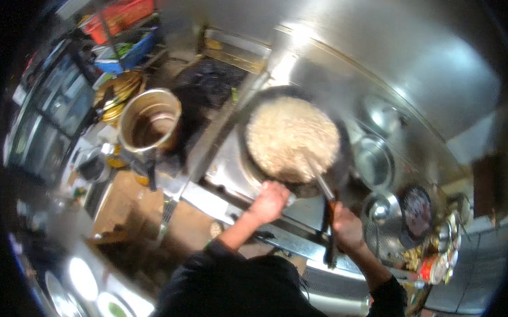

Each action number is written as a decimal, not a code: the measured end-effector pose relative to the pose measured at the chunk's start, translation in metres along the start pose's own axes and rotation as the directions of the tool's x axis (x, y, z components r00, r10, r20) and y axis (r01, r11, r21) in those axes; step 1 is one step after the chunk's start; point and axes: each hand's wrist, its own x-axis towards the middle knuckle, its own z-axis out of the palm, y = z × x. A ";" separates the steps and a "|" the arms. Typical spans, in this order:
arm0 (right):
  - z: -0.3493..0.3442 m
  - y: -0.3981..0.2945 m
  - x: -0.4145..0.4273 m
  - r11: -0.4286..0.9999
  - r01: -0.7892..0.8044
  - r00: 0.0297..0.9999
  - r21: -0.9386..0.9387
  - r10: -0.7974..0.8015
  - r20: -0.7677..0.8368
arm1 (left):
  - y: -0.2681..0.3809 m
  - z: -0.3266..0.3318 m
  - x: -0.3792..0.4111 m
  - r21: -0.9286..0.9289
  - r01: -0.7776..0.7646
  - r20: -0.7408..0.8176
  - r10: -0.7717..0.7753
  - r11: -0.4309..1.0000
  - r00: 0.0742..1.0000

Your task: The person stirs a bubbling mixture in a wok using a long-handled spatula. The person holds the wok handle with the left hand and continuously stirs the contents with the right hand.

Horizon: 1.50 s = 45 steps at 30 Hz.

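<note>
A large dark wok (345, 150) sits on the steel range, full of pale, bubbling food in liquid (289, 134). My right hand (347, 228) grips the wooden handle of a metal cooking utensil (322, 179), whose far end is sunk in the food, so its head is hidden. At the wok's near edge, my left hand (271, 200) is closed around something whitish, perhaps a folded cloth on the rim; blur hides what exactly it is.
A tall metal pot (126, 130) stands at the left. Metal bowls (376, 160), a perforated strainer (379, 225) and a dark container (417, 210) line the right side. Red (147, 6) and blue (134, 57) baskets stand upper left, plates (100, 301) lower left. A steel wall rises behind the wok.
</note>
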 end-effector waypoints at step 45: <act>-0.197 0.139 0.206 0.837 -0.542 0.840 0.076 0.543 0.012 | 0.011 0.008 0.002 0.047 0.064 -0.062 -0.061 0.997 0.996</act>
